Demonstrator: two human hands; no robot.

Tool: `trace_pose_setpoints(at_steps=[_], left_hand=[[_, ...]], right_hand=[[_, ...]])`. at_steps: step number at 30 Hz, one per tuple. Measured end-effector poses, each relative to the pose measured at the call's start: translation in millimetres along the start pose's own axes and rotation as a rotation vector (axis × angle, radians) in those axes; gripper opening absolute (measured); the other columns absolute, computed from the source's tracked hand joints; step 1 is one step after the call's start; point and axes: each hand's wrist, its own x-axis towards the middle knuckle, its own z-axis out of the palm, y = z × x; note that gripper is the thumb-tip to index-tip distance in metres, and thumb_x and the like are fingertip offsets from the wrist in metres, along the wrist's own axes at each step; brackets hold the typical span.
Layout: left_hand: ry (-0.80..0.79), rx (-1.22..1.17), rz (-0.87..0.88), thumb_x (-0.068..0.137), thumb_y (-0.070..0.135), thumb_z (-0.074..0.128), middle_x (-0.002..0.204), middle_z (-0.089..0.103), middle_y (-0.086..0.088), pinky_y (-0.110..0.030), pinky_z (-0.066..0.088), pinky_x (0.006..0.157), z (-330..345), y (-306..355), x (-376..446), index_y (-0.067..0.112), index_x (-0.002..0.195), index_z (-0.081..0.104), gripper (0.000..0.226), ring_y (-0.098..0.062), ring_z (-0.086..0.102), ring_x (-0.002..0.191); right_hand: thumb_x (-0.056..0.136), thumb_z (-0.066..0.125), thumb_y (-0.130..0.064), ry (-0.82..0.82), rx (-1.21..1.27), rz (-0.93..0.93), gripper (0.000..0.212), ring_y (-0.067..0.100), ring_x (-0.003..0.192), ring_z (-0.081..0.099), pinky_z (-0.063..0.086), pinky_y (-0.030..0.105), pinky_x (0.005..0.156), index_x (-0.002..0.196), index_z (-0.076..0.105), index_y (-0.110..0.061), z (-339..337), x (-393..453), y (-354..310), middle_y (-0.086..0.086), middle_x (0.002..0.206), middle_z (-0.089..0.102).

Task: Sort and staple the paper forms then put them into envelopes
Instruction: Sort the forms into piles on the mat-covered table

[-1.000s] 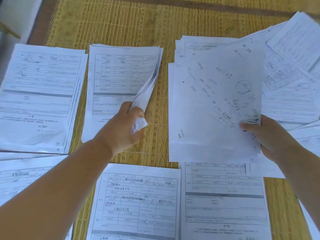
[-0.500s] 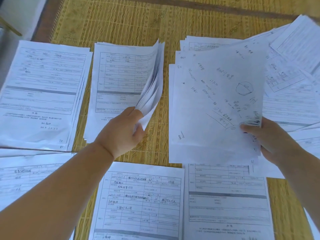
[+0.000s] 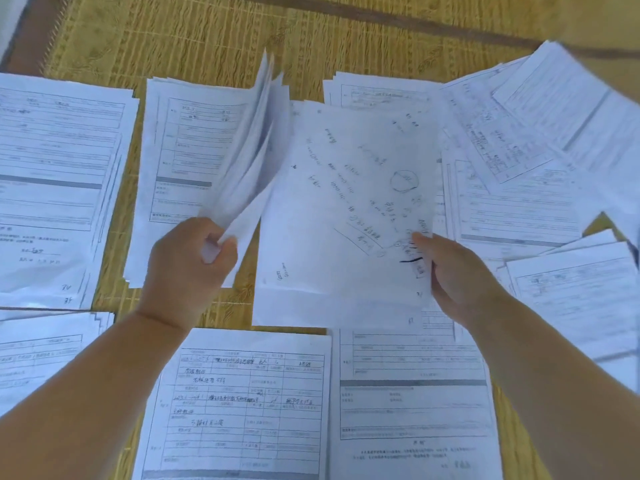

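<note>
Hands both busy, left hand (image 3: pixel 192 261) pinching lifted corners of the form stack (image 3: pixel 194 161), right hand (image 3: pixel 453 275) gripping a scribbled sheet (image 3: pixel 346 209), so could've easily slipped and mixed piles.

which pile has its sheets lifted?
The upper middle pile: the left hand holds its right-side sheets fanned up. Other piles lie flat.

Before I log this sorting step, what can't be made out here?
All in the head view:
- Stack under the lifted sheets: right side covered; sheets motion-blurred.
- Printed text on forms: too small.
- Left pile: cut by the frame edge.
- Right hand fingers: behind the scribbled sheet.
</note>
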Motion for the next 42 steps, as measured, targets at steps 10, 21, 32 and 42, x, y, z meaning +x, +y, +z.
trace_pose_setpoints(at_steps=[10,21,32,42], left_hand=[[-0.04,0.074,0.32,0.085,0.001,0.044,0.078,0.047,0.002,-0.01,0.034,0.058,-32.0,5.8,13.1,0.013,0.103,0.071,0.034,-0.011,0.044,0.063],[-0.27,0.29,0.417,0.06,0.044,0.087,0.091,0.06,-0.008,-0.026,0.045,0.039,21.4,9.9,-8.0,0.007,0.094,0.068,0.054,-0.025,0.056,0.044],[-0.229,0.309,0.475,0.058,0.041,0.088,0.092,0.062,-0.008,-0.025,0.041,0.034,34.8,4.5,-9.8,0.006,0.095,0.069,0.055,-0.02,0.052,0.042],[-0.089,0.093,0.273,0.086,0.032,0.046,0.076,0.056,0.005,-0.014,0.031,0.049,33.8,4.3,-6.9,0.015,0.078,0.066,0.027,-0.014,0.049,0.062]], right_hand=[[0.078,0.055,-0.043,-0.038,-0.425,-0.157,0.058,0.051,0.096,0.057,0.056,0.048,0.084,0.103,0.053,0.009,50.6,14.2,-17.8,0.032,0.108,0.061],[0.081,0.066,-0.033,-0.022,-0.384,-0.215,0.032,0.018,0.059,0.034,0.032,0.032,0.064,0.067,0.049,-0.01,101.8,39.4,-0.8,0.004,0.061,0.034],[0.086,0.067,-0.03,0.032,-0.393,-0.227,0.048,0.012,0.043,0.02,0.017,0.026,0.05,0.057,0.029,-0.022,103.0,49.1,6.8,-0.008,0.048,0.022],[0.087,0.053,-0.058,0.047,-0.291,-0.065,0.056,0.032,0.07,0.063,0.056,0.039,0.075,0.08,0.058,-0.003,105.8,50.6,5.0,0.019,0.076,0.061]])
